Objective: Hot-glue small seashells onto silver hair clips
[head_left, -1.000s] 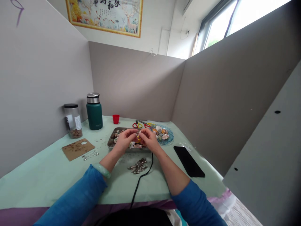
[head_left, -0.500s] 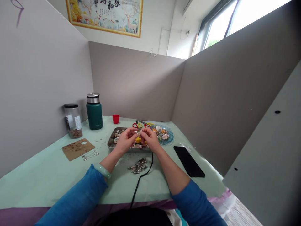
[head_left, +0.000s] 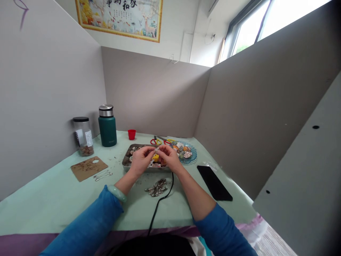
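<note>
Both hands are up over the metal tray (head_left: 153, 170), which sits mid-desk toward the back edge. Left hand (head_left: 140, 160) pinching with thumb and fingertips, right hand (head_left: 170, 159) doing the same from the other side; fingertips meet on a small pale piece (head_left: 157, 150). Piece is above the tray, off its contents; too small to tell what it is or which hand carries more of the grip.

Change: the piece shows more clearly between the fingertips than half a second ago; hands otherwise hold nearly the same spot. Reads as a slight turn of the piece or fingers, so the fingertip work is likely mid-way, piece not yet set down. Below the fingers, a yellow item (head_left: 156, 158) shows in the tray among mixed small pieces (head_left: 131, 153).

Desk (head_left: 66, 206) otherwise unchanged: blue plate (head_left: 194, 153) with more pieces just right of the tray; pile of metal clips (head_left: 157, 188) between tray and near edge, black cord (head_left: 160, 201) beside it; black slab (head_left: 214, 183) by the right edge; brown card (head_left: 87, 169) and pins (head_left: 103, 175) toward the left edge; green flask (head_left: 108, 131) and red cup (head_left: 131, 134) near the back-left corner.
</note>
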The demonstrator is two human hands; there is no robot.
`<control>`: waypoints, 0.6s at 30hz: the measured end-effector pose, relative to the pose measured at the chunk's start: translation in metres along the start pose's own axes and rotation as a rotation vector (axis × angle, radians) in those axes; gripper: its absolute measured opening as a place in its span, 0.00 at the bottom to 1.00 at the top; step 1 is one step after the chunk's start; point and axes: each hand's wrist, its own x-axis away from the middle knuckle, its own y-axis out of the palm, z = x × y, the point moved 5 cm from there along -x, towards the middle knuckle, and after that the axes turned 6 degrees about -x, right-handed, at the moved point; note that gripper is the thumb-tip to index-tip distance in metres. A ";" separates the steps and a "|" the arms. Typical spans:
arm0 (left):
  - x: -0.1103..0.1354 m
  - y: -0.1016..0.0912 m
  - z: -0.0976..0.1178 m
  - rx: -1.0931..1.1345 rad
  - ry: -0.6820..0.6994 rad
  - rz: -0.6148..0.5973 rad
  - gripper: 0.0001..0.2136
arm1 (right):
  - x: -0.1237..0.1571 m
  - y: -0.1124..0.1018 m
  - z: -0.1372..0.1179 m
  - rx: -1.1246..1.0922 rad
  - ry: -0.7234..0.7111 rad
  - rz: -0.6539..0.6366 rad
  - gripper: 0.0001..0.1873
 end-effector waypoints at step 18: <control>-0.002 0.003 -0.010 0.062 0.033 0.012 0.09 | -0.001 0.000 0.000 -0.025 -0.009 0.013 0.19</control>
